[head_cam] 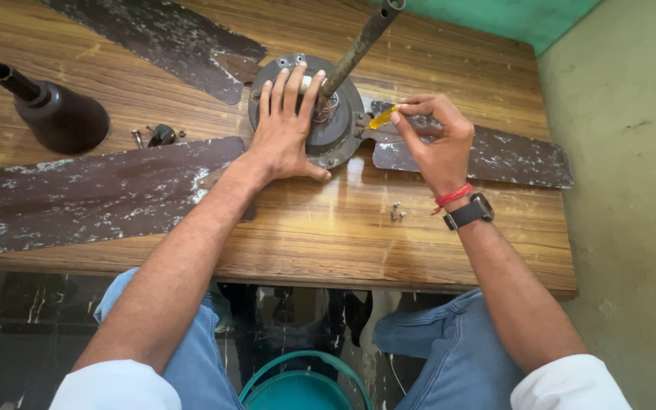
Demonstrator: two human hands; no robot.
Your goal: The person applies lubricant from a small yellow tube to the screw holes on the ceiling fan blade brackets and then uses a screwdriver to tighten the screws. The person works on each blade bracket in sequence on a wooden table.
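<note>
Yellow screwdriver (383, 118), pinched in your right hand (438, 140), works beside the motor hub (335, 125); your left hand (286, 129) presses flat, open, on it. One loose screw (397, 213) (already out) lies below the hub; the blade (487, 156) remains attached.

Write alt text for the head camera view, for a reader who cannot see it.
A person's left hand presses flat on a ceiling fan motor lying on a wooden table, while the right hand holds a yellow-handled screwdriver to the bracket of one worn brown blade. A loose screw lies near the right wrist, and a dark canopy cup stands far left.
</note>
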